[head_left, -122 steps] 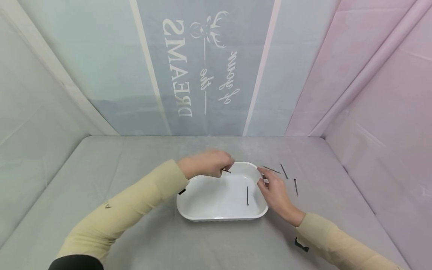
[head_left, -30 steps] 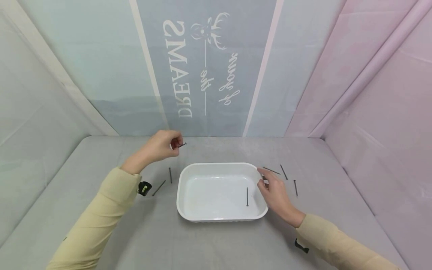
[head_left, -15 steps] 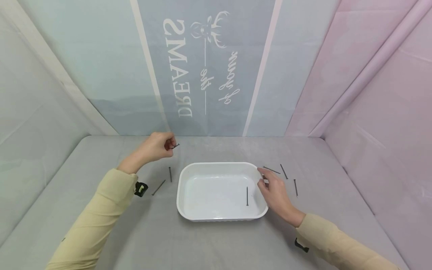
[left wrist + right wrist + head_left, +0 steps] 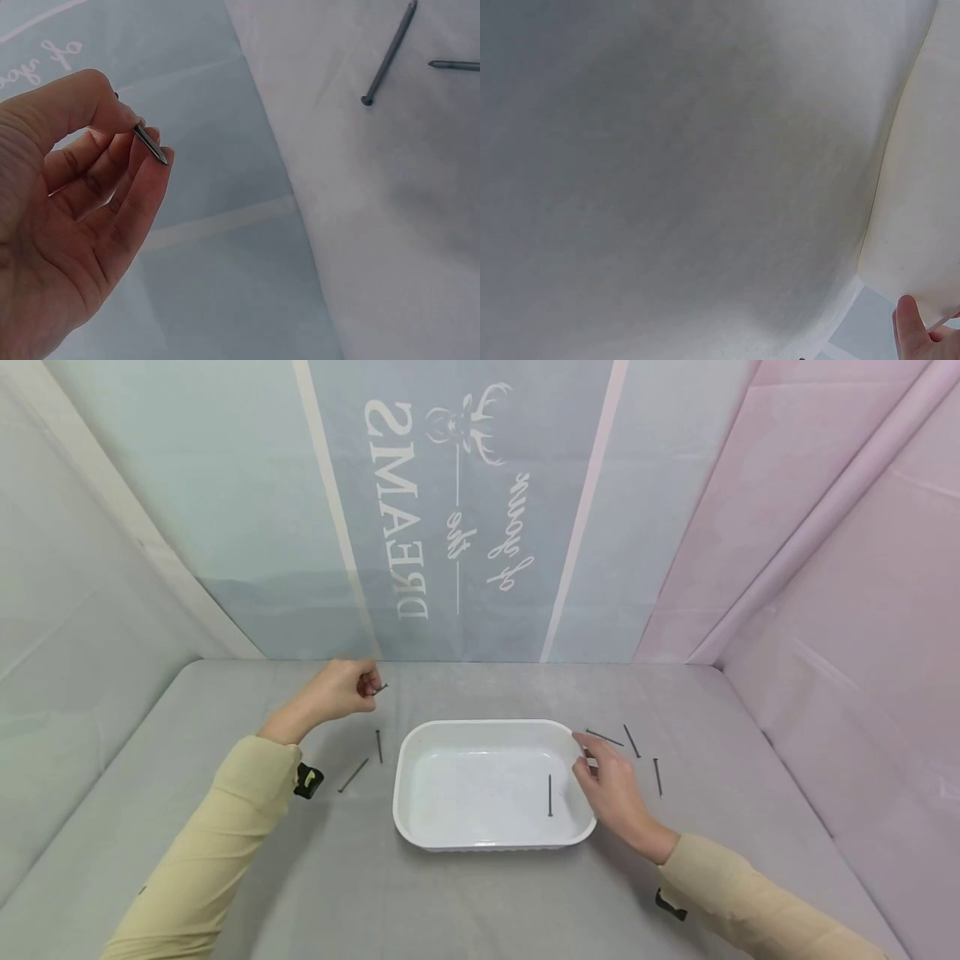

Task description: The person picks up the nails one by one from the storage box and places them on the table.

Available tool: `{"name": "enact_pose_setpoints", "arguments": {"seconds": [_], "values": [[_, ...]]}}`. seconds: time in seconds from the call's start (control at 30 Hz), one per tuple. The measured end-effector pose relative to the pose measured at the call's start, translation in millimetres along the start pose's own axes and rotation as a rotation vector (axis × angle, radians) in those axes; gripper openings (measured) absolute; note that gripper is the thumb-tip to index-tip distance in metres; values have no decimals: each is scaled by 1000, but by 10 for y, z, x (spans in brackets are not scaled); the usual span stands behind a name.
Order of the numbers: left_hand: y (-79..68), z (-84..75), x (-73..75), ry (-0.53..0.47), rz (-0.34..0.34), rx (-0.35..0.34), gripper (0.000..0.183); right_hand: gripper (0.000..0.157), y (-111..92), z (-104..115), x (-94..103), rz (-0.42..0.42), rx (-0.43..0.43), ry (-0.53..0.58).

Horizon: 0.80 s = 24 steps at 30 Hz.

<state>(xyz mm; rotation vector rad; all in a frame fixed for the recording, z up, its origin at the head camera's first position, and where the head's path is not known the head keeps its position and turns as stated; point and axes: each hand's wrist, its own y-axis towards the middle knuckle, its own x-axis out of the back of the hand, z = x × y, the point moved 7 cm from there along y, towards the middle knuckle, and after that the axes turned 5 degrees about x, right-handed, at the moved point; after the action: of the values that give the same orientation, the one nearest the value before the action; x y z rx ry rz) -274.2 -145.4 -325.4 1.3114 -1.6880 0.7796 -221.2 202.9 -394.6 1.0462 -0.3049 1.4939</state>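
My left hand (image 4: 341, 689) pinches a dark nail (image 4: 152, 145) above the grey surface, behind and left of a white baking dish (image 4: 472, 797). The left wrist view shows the nail's pointed end sticking out past the thumb tip, near the fingers. With thumb and fingers, my right hand (image 4: 617, 789) grips the dish's right rim; part of that grip shows at the corner of the right wrist view. A single nail (image 4: 550, 796) lies in the right half of the dish.
Two nails, one upright in view (image 4: 378, 747) and one slanted (image 4: 352, 775), lie left of the dish. Right of it, beyond my right hand, are three more nails (image 4: 632, 741). Fabric walls (image 4: 465, 527) enclose the back and sides.
About four seconds ago my left hand held a nail over the dish's back edge. It has since moved left, drifting slightly further in the last second, nail still pinched. My right hand stays put.
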Motion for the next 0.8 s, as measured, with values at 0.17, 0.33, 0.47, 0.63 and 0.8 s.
{"name": "enact_pose_setpoints", "arguments": {"seconds": [0.17, 0.33, 0.47, 0.63, 0.8], "values": [[10, 55, -25, -7, 18, 32, 13, 38, 5, -1, 3, -1, 3, 6], [12, 109, -49, -19, 22, 51, 13, 38, 8, 2, 10, -1, 5, 11], [11, 162, -81, -17, 27, 66, 12, 38, 9, 4, 11, 3, 5, 14], [18, 234, -134, -17, 51, 118, 13, 38, 11, -2, 9, 6, 7, 11], [42, 307, -194, -28, 61, 164, 13, 37, 14, -7, 13, 1, 13, 5]]}}
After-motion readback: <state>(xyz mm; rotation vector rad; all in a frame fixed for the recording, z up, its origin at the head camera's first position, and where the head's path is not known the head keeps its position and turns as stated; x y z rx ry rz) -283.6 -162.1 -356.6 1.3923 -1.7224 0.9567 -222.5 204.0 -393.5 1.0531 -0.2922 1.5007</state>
